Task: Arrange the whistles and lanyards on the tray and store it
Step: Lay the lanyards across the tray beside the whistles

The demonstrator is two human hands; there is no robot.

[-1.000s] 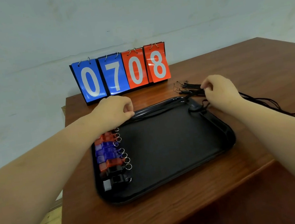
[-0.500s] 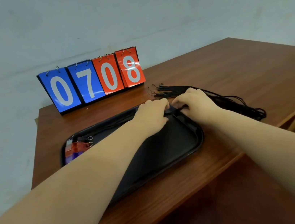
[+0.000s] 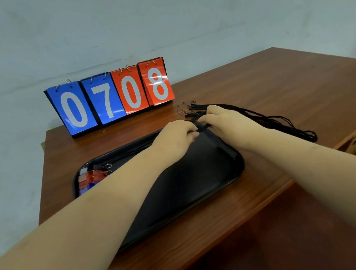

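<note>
Still pinching one lanyard [image 3: 203,129] in left grip [image 3: 176,136] and right grip [image 3: 227,120] over tray [image 3: 190,183] far right corner. Whistles [image 3: 91,178] half-hidden behind left forearm.

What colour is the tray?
The tray is glossy black, and the head view shows it best.

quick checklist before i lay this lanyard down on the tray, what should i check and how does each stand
1. Grip on one lanyard: ok, the left hand and right hand both pinch a black lanyard over the tray's far right corner.
2. Whistles on the tray: ok, the whistles sit at its left end, some hidden from view.
3. Room for lanyards: ok, the tray's middle is bare.
4. All lanyards on the tray: not ok, a bundle lies on the table right of it.
5. Held lanyard free of the bundle: cannot tell.
</note>
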